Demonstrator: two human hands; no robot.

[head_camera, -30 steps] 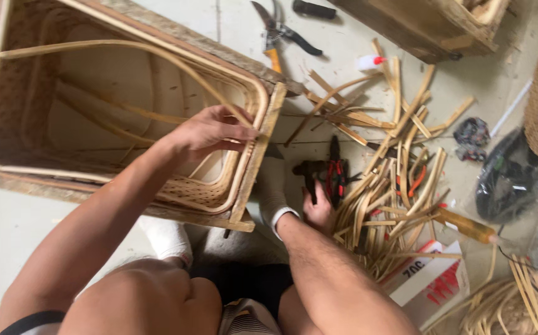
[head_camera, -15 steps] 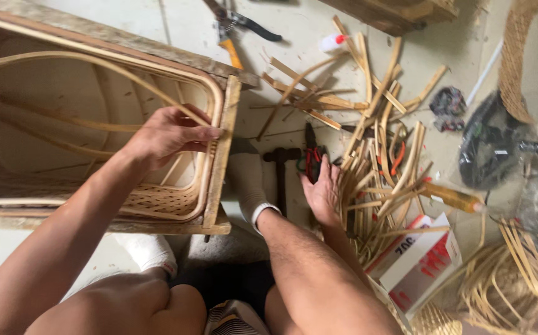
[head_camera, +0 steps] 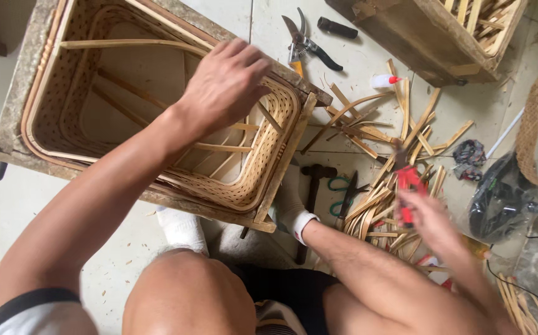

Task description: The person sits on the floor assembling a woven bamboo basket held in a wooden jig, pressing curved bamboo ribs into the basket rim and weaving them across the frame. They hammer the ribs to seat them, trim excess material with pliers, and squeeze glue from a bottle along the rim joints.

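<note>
A woven bamboo basket point(head_camera: 262, 186) sits inside a rough wooden frame point(head_camera: 27, 80) in front of me. My left hand point(head_camera: 228, 84) rests fingers-down on the basket's far right rim, holding nothing I can make out. My right hand point(head_camera: 427, 217) is lifted over a heap of bamboo strips point(head_camera: 393, 149) and grips red-handled pliers point(head_camera: 407, 186); the hand is blurred. My knees fill the bottom of the view.
A hammer point(head_camera: 312, 192) and green-handled scissors point(head_camera: 337, 192) lie on the floor by the basket's corner. Pruning shears point(head_camera: 303, 43) lie beyond the basket. A wooden crate point(head_camera: 430, 43) stands at the back right, a woven basket edge point(head_camera: 535, 124) at the far right.
My right hand has picked the red-handled pliers up off the floor and raised them to the right. My left hand has slid along the basket rim. The camera has shifted.
</note>
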